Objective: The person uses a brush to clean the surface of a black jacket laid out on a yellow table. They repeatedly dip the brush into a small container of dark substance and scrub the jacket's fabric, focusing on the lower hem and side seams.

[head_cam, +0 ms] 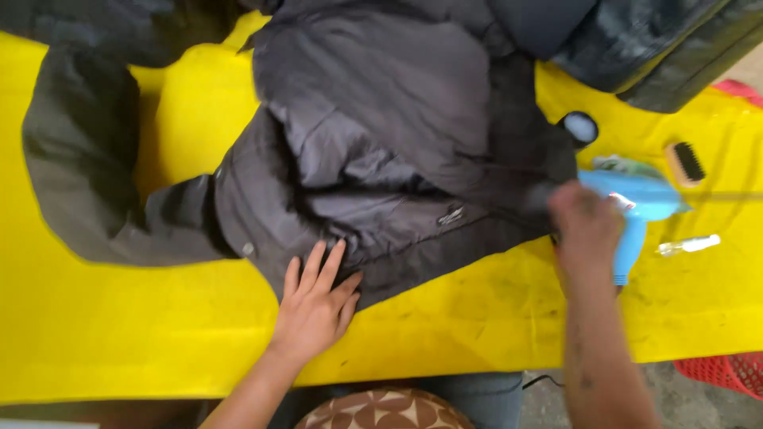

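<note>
A dark grey padded jacket [381, 135] lies spread on a yellow table cover [119, 334]. My left hand [316, 300] rests flat with fingers apart on the jacket's lower edge. My right hand [586, 226] is blurred and closed around the handle of a light blue spray gun [640, 202] at the jacket's right edge. The gun's front end is hidden against the dark fabric.
A small wooden brush [685, 164] and a small clear bottle [688, 245] lie on the cover at the right. A round black-rimmed object [579, 127] sits by the jacket. A dark bag [668, 48] is at the top right, a red basket [727, 372] on the floor.
</note>
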